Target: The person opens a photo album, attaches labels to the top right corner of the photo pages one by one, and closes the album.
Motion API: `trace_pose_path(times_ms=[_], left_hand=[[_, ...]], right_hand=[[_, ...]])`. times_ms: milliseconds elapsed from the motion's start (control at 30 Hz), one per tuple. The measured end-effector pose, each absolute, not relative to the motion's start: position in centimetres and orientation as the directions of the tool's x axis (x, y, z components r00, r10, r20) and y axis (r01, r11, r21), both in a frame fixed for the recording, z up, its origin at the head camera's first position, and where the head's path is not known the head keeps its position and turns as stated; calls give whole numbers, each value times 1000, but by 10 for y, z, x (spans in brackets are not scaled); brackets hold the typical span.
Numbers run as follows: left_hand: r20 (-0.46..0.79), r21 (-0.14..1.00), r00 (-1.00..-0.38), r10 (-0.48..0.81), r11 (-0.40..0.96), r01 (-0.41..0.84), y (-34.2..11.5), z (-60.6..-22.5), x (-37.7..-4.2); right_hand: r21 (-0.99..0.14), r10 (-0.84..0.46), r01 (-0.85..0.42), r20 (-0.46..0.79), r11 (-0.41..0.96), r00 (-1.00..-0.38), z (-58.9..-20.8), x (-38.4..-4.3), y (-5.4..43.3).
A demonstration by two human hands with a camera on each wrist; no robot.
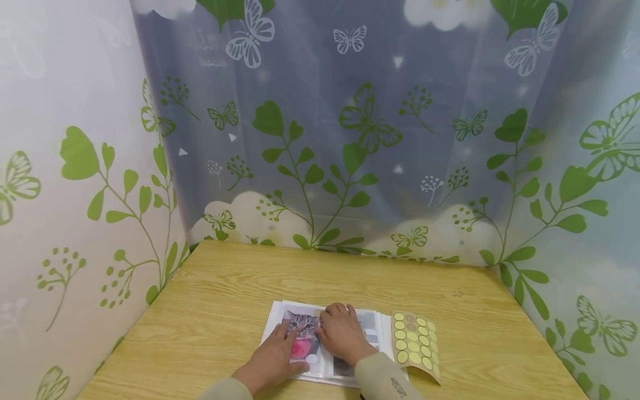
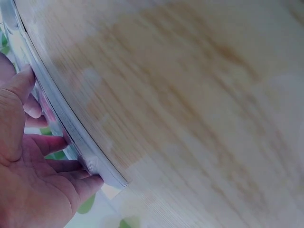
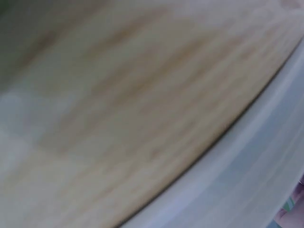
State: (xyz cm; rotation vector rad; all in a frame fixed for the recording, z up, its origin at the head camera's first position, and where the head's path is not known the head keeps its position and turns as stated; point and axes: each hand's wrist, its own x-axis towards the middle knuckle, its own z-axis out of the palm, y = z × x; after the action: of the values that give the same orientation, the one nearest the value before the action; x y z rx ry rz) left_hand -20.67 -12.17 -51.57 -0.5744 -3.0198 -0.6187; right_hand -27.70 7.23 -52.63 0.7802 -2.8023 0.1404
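Note:
An open album (image 1: 278,319) with clear page sleeves lies on the wooden table. Its left page has a picture of a cat (image 1: 303,324) with a round pink patch below the face. My left hand (image 1: 272,355) rests on that page's left side, its fingers spread over the edge, and the left wrist view shows the fingertips on the album's thick edge. The right hand (image 1: 345,333) lies across the middle of the album, fingertips touching the cat page's upper right side. It covers much of the right page's grey picture (image 1: 369,322).
A tan sheet of round yellow stickers (image 1: 414,341) lies at the album's right, its lower corner curling up over the table (image 1: 480,333). Printed curtains (image 1: 310,139) with green leaves and butterflies enclose the table on the left, back and right.

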Motion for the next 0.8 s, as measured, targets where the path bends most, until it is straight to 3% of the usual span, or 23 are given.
trace_pose_path(times_ms=[400,800], left_hand=[[89,357,-927,364,857,371,-121,-515,-206],[83,351,-929,361,862,366,-122,-516,-207]], right_hand=[[-31,-480,-505,267,863,-836,-525,-281,64],[4,-473,-480,173,877,-864,-525,-280,54]])
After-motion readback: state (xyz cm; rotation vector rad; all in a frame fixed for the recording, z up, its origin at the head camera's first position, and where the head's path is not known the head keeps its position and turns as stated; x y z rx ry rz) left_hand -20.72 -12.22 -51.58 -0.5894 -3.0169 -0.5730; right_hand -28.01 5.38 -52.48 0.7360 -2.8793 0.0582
